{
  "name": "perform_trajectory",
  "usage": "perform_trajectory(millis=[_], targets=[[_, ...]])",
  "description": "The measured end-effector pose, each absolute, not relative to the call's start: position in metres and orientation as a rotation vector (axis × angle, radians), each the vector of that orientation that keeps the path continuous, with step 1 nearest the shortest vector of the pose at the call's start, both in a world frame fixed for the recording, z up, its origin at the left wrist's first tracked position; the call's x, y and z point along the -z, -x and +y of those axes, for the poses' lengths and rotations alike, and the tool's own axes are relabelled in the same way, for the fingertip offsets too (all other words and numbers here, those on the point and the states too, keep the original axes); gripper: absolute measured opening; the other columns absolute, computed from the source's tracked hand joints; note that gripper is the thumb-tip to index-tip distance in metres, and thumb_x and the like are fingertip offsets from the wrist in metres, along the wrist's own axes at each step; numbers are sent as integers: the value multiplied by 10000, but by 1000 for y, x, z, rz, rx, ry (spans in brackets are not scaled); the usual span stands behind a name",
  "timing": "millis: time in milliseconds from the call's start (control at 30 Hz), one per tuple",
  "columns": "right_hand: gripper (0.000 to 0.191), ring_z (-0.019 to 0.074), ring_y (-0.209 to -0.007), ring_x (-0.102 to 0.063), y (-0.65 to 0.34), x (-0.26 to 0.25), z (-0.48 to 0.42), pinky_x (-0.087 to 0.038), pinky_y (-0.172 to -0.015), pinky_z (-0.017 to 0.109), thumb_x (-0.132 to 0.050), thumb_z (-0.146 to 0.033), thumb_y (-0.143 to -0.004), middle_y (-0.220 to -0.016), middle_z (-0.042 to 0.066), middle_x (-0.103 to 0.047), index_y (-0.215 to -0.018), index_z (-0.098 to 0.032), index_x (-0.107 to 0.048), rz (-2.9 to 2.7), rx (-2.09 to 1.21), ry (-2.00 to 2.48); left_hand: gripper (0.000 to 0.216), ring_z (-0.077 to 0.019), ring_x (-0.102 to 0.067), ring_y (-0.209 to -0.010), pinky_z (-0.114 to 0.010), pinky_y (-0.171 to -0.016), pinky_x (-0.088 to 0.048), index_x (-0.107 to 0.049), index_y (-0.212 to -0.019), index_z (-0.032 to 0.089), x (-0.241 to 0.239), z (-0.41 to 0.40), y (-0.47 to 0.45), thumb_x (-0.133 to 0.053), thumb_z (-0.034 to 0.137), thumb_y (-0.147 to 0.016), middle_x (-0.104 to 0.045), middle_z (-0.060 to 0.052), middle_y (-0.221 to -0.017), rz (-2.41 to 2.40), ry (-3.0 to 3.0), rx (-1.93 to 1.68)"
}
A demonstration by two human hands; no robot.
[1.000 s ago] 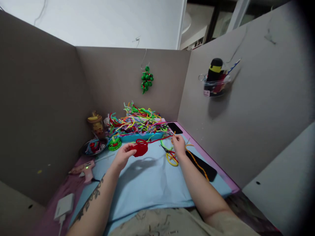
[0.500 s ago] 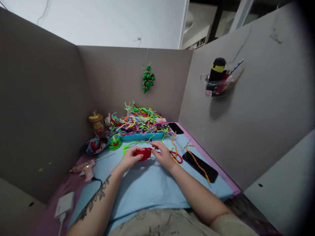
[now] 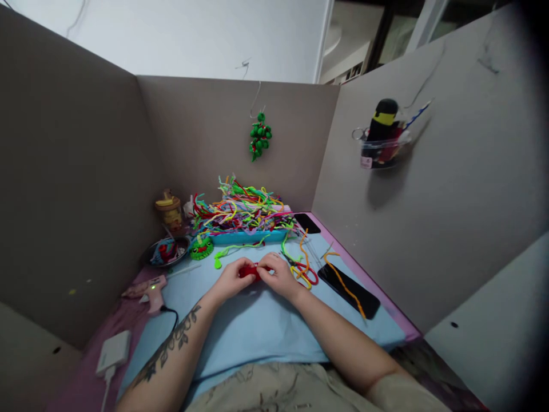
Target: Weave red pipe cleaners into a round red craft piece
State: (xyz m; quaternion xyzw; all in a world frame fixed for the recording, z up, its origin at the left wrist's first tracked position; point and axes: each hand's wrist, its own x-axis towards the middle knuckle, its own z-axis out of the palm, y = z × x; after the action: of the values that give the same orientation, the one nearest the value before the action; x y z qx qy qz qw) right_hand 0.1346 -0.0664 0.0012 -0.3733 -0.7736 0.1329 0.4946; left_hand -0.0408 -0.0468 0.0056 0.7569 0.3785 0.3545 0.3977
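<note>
Currently, the left hand (image 3: 232, 279) is clamped on a red piece (image 3: 247, 273), thumb in front, above the blue cloth (image 3: 257, 329). Right hand (image 3: 278, 277) touches the piece's right edge with its fingertips; whether they pinch it, cannot tell. Scissors (image 3: 313, 277) lie just beyond the right wrist. Green strand (image 3: 240, 247) lies behind both hands, near a blue tray (image 3: 246, 237).

head view | faces forward, down | blue cloth (image 3: 261, 329) near | back panel (image 3: 201, 131) farther

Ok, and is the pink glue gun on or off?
On, it seems: a small green light glows on the glue gun. Whether its tip is hot, the picture cannot tell.
</note>
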Motion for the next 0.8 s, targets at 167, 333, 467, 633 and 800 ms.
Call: perform_trajectory(millis=[167, 333, 467, 633, 800], targets=[[148, 175, -784, -551, -137, -1, -67, -430, -738, 316, -530, -162, -829, -759, 29, -612, -760, -206, -653, -1814, -338, 935, 162, -133, -501, -671, -243, -633, -384, -612, -849, 154, -8, -47, 42, -605, 246, -716, -610, -15, -759, 923, -1956, -907], [153, 193, -821, -562, -141, 4, -66, -429, -779, 347, -553, -193, -844, -822, 41, -654, -919, -226, -682, -1882, -275, 909, 141, -129, -491, -659, -240, -627, -382, -607, -841, 158, -7, -47, 42, -595, 246, -731, -609, -10, -754, 951, -1965, -949], [166, 192, -829, -549, -143, 6, -66, -435, -773, 348, -564, -208, -847, -805, 44, -621, -935, -235, -703, -1873, -225, 902, 144, -129, -490, -658, -235, -620, -382, -595, -840, 168, -5, -47, 41, -600, 263, -732, -597, -1, -747, 939, -1941, -992], [166, 185, -820, -540, -143, 9, -64, -443, -760, 339, -556, -210, -850, -799, 42, -574, -913, -232, -707, -1880, -231, 905, 105, -123, -475, -652, -233, -617, -381, -569, -809, 169, -6, -50, 39, -586, 242, -736, -566, 9, -728, 924, -1943, -982], [177, 202, -813, -526, -139, 10, -65, -431, -766, 353, -522, -217, -863, -777, 56, -565, -823, -210, -694, -1912, -88, 1018, 136, -118, -468, -651, -231, -622, -380, -545, -809, 166, -2, -49, 38, -616, 245, -725, -550, 17, -728, 910, -1910, -935]])
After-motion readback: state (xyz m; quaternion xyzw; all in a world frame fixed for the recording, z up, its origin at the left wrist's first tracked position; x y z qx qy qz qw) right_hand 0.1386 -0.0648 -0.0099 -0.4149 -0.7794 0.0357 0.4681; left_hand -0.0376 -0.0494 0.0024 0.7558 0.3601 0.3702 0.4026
